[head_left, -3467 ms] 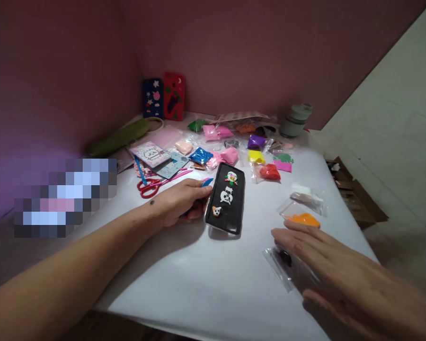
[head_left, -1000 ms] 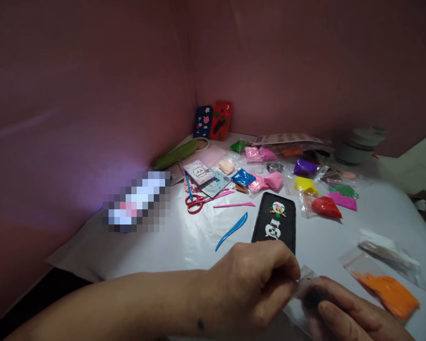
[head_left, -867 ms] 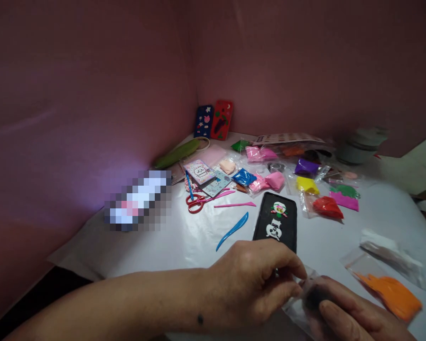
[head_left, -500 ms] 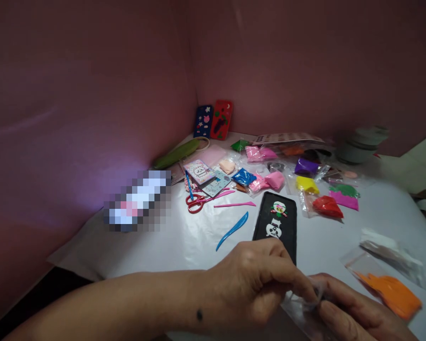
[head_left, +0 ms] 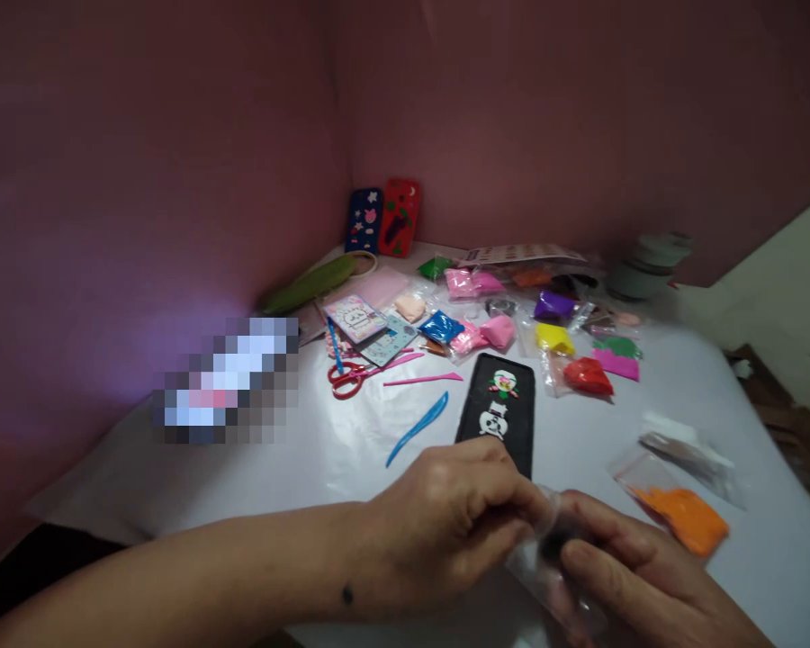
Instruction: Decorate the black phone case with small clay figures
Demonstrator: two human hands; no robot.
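Note:
My left hand point(head_left: 459, 522) pinches the upper edge of a clear plastic bag point(head_left: 536, 558) low in the view. From the other side my right hand point(head_left: 634, 558) grips the same bag between thumb and fingers. A dark lump shows inside the bag by my right thumb, partly covered and blurred. Just beyond my left hand lies a black phone case point(head_left: 513, 414) with small white clay characters on it; its near end is partly hidden by the hand. A blue modelling tool point(head_left: 418, 427) rests to its left.
Bagged clay in several colours spreads across the back, with red clay point(head_left: 587, 376) and orange clay point(head_left: 688, 517) on the right. Red scissors point(head_left: 346, 380) and a pink tool point(head_left: 423, 379) lie left of centre. Two decorated cases, one red point(head_left: 400, 216), lean in the corner. A pixelated bright patch point(head_left: 229, 378) is at left.
The view has shifted, so the table things sit further left. Both hands still hold the bag, and the dark lump inside it now shows more plainly.

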